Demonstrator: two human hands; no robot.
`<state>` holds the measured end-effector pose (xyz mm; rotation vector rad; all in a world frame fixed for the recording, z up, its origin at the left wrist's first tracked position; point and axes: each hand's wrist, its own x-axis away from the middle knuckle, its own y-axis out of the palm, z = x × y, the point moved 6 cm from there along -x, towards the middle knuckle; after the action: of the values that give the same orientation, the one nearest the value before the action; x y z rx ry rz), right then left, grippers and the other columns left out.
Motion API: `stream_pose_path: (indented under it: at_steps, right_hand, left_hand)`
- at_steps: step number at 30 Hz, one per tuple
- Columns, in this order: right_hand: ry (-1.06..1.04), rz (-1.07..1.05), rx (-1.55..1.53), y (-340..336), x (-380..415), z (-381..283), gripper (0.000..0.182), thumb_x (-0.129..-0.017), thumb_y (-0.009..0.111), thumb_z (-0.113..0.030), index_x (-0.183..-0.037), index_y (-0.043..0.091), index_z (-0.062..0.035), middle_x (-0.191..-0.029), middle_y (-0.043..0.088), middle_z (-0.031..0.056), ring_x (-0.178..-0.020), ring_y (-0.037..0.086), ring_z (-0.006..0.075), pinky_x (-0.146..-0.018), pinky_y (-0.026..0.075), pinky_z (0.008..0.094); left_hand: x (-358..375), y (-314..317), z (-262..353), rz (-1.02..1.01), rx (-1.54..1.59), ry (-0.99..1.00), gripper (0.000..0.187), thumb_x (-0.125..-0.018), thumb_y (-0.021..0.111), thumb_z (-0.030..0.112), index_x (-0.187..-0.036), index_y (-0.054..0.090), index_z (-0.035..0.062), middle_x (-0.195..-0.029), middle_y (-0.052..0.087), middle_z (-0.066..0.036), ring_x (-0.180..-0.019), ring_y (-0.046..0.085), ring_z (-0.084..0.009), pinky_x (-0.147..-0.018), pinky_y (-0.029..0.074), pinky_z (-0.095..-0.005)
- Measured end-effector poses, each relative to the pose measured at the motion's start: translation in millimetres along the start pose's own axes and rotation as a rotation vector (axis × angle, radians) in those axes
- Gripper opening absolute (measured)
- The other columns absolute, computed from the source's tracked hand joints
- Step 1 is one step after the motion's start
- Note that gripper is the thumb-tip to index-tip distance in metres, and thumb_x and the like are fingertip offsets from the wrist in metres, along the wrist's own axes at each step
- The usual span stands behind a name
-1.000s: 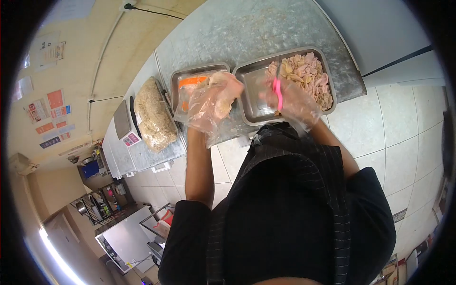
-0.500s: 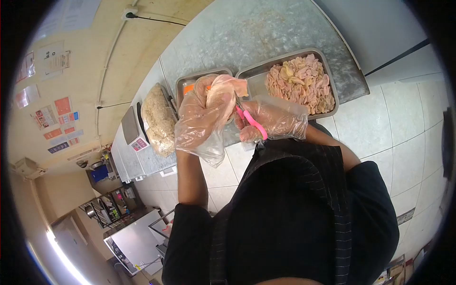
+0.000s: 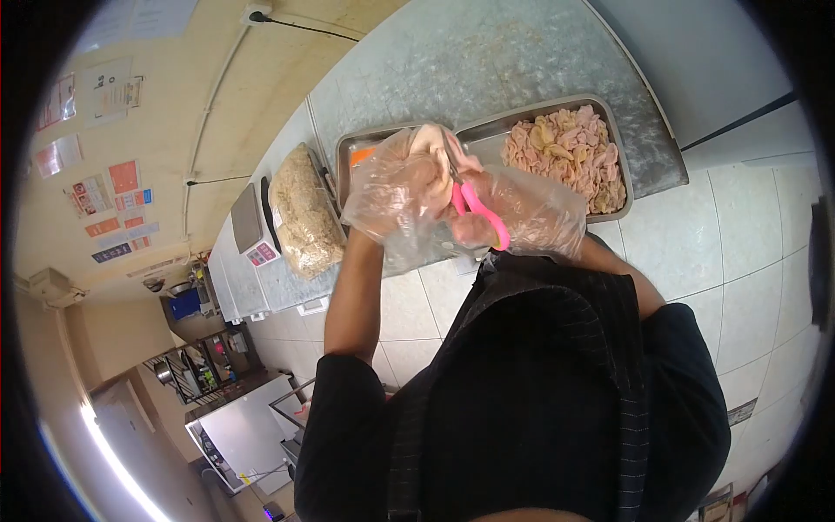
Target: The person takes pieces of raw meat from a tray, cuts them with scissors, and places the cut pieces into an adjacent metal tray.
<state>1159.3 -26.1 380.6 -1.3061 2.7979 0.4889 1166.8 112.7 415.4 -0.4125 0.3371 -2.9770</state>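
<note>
In a loose clear plastic glove, my left hand (image 3: 396, 187) is closed around a pale pink piece of raw meat (image 3: 430, 139), which sticks out past the fingers. My right hand (image 3: 531, 209), gloved the same way, grips a pair of scissors (image 3: 475, 204) by its pink handles. The dark scissor blades point up and lie against the meat. Behind the right hand, a metal tray (image 3: 484, 150) holds a heap of raw pink and yellowish meat pieces (image 3: 570, 157). Another metal tray (image 3: 374, 137) is partly hidden behind my left hand, with something orange in it.
On the left of the metal table (image 3: 487, 52) lies a clear bag (image 3: 303, 213) full of pale, crumbly material. Beside it is a scale (image 3: 252, 228) with a lit display. Papers hang on the wall (image 3: 209, 52); a shelf rack (image 3: 196, 365) stands lower left.
The meat has been drawn in and bunched closer to my left hand, which has shifted right. The scissors now cross the meat higher up, with the blades pointing up.
</note>
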Motion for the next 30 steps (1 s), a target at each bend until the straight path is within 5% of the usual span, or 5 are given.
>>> stream_pose_path:
  at_steps: [6, 8, 13, 17, 30]
  right_hand:
    - [0.030, -0.005, -0.076, -5, 2, 9, 0.044, -0.082, 0.071, -0.044, -0.091, 0.063, -0.0018, -0.072, 0.055, 0.0028, -0.068, 0.050, 0.0127, -0.064, 0.043, 0.0290]
    - [0.078, -0.074, -0.041, -4, 3, 10, 0.042, -0.083, 0.071, -0.042, -0.089, 0.063, -0.0015, -0.072, 0.056, 0.0026, -0.068, 0.050, 0.0119, -0.063, 0.043, 0.0286]
    - [0.036, -0.089, -0.155, 9, 6, 4, 0.040, -0.080, 0.075, -0.036, -0.088, 0.062, 0.0009, -0.072, 0.060, 0.0035, -0.069, 0.057, 0.0110, -0.067, 0.046, 0.0271]
    - [0.045, -0.231, -0.145, 12, 4, -7, 0.045, -0.081, 0.073, -0.040, -0.089, 0.061, 0.0023, -0.076, 0.061, 0.0060, -0.073, 0.060, 0.0142, -0.069, 0.048, 0.0285]
    - [-0.084, -0.192, -0.056, 8, 7, -16, 0.032, -0.086, 0.069, -0.033, -0.091, 0.058, -0.0027, -0.075, 0.055, 0.0052, -0.063, 0.049, 0.0131, -0.061, 0.043, 0.0295]
  left_hand:
    - [-3, -16, -41, -0.184, -0.025, 0.011, 0.030, -0.091, 0.061, 0.023, -0.112, 0.059, 0.0018, -0.096, 0.061, -0.002, -0.083, 0.056, -0.0104, -0.073, 0.047, -0.0237]
    - [0, -47, -94, -0.193, -0.934, 0.684, 0.027, -0.082, 0.068, 0.014, -0.106, 0.062, 0.0023, -0.082, 0.057, 0.000, -0.074, 0.053, -0.0069, -0.064, 0.045, -0.0269]
    - [15, -2, 34, -0.315, -0.717, 0.127, 0.037, -0.086, 0.064, 0.019, -0.117, 0.056, -0.0004, -0.095, 0.061, -0.004, -0.079, 0.055, -0.0107, -0.069, 0.046, -0.0254]
    - [22, -1, 56, -0.225, 0.008, -0.053, 0.055, -0.083, 0.065, 0.016, -0.131, 0.045, -0.0025, -0.097, 0.063, -0.008, -0.081, 0.059, -0.0135, -0.071, 0.047, -0.0257]
    - [6, -4, 27, -0.269, -0.704, 0.226, 0.063, -0.080, 0.066, 0.017, -0.134, 0.041, -0.0042, -0.099, 0.064, -0.010, -0.081, 0.061, -0.0141, -0.069, 0.048, -0.0256]
